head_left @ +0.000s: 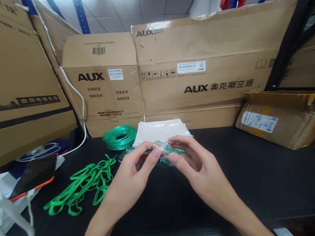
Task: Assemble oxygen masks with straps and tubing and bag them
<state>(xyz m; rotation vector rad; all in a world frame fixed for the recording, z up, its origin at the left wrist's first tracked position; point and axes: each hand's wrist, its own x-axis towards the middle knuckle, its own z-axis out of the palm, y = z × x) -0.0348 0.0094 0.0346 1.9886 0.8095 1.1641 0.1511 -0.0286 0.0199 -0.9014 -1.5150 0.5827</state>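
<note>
In front of me, both hands grip a clear green-tinted plastic piece [167,156]; its exact shape is partly hidden by my fingers. My left hand [136,169] pinches its left side between thumb and fingers. On the right side, my right hand [194,164] holds it with thumb and curled fingers. More clear plastic [124,154] lies on the table just behind my left hand. A coil of green transparent tubing [120,137] rests behind that. Left of my left wrist lies a loose bundle of green elastic straps [85,184].
White plastic-wrapped packets [163,128] sit behind my hands on the black table [235,175]. Tall cardboard boxes [163,94] wall off the back. A taped parcel [278,120] stands at right. A phone [36,174] with a white cable [81,105] lies at left.
</note>
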